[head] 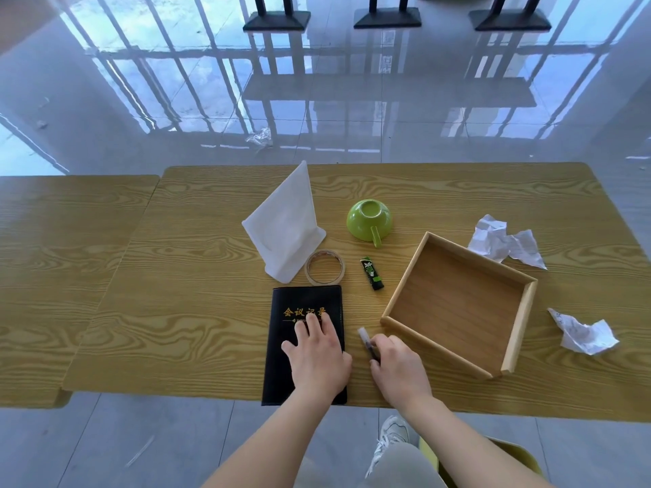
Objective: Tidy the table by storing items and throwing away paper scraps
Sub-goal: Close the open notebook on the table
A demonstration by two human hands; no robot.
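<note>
Showing yellow-brown woodgrain across the table (176,276); black notebook (303,346) bearing gold lettering; lime-green cup (369,220); white pouch (285,227); black-and-green tube (372,273); pale wooden tray (458,304); white crumpled paper scraps (503,244).

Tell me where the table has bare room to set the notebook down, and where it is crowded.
Bare: the table's whole left side, from the white bag and black notebook outward; the far strip behind the green cup; and inside the wooden tray. Crowded: the middle, with tape roll and green packet, and the right edge, with crumpled paper.
</note>
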